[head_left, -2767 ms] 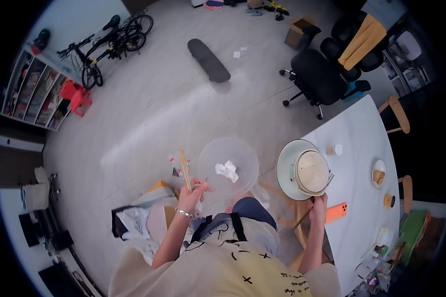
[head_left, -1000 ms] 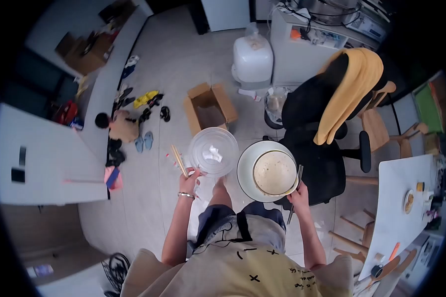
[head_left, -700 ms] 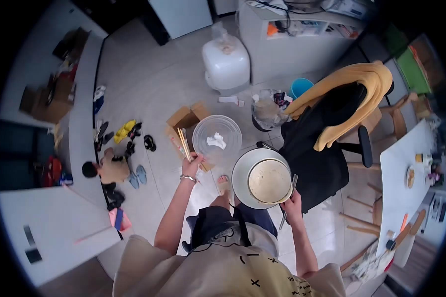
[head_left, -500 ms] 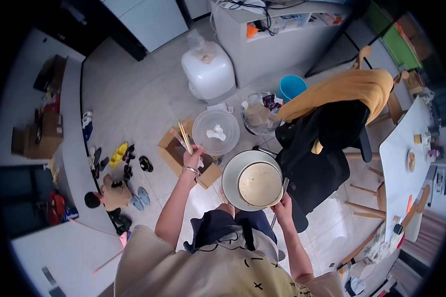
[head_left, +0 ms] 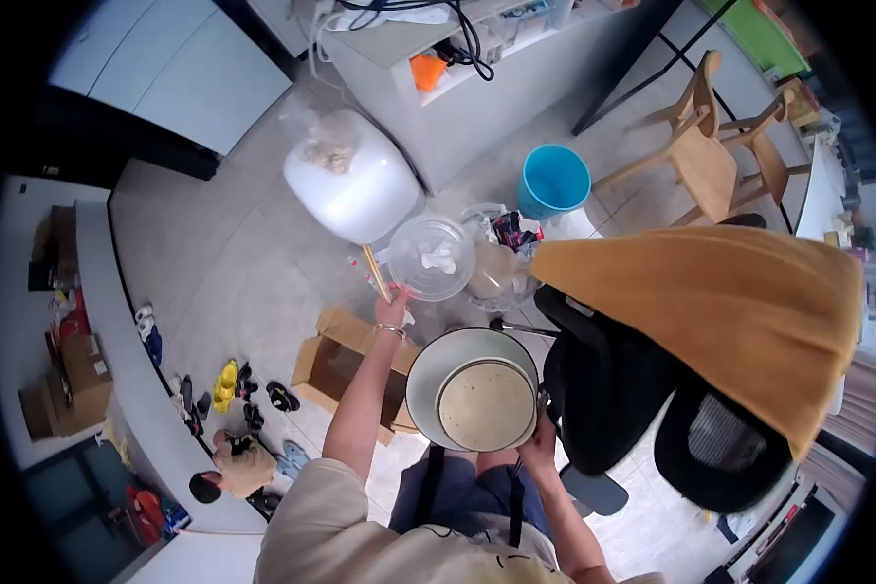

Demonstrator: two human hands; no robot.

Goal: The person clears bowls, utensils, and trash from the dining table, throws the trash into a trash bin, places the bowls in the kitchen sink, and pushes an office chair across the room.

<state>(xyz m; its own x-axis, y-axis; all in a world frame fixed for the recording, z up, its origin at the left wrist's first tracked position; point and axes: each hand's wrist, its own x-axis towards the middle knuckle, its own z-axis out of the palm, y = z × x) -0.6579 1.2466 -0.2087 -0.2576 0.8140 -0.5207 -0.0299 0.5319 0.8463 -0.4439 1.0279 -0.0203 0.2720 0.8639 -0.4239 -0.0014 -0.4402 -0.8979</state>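
My left hand [head_left: 392,310] is closed around wooden chopsticks [head_left: 375,271] and the edge of a round clear plastic container or lid [head_left: 414,284]. A crumpled white tissue [head_left: 440,258] lies in that plastic piece. Closer to my body, my right hand [head_left: 537,446] grips the right side of a large white bowl [head_left: 424,375] with a dark rim. Inside it sits a smaller round bowl [head_left: 487,404] with a beige, speckled inner surface. A metal utensil handle [head_left: 542,403] shows beside my right fingers; how they hold it is partly hidden.
An open cardboard box [head_left: 318,375] stands on the floor at left. Ahead are a bagged bin with rubbish [head_left: 496,268], a blue bucket [head_left: 555,182] and a white appliance [head_left: 355,185]. A black chair draped with yellow cloth [head_left: 711,311] is close on my right. A person [head_left: 238,462] is near shoes at left.
My view has turned and moved forward, so the bin, bucket and white appliance appear nearer. Both hands keep their holds; the bowls and the plastic piece stay in front of me.
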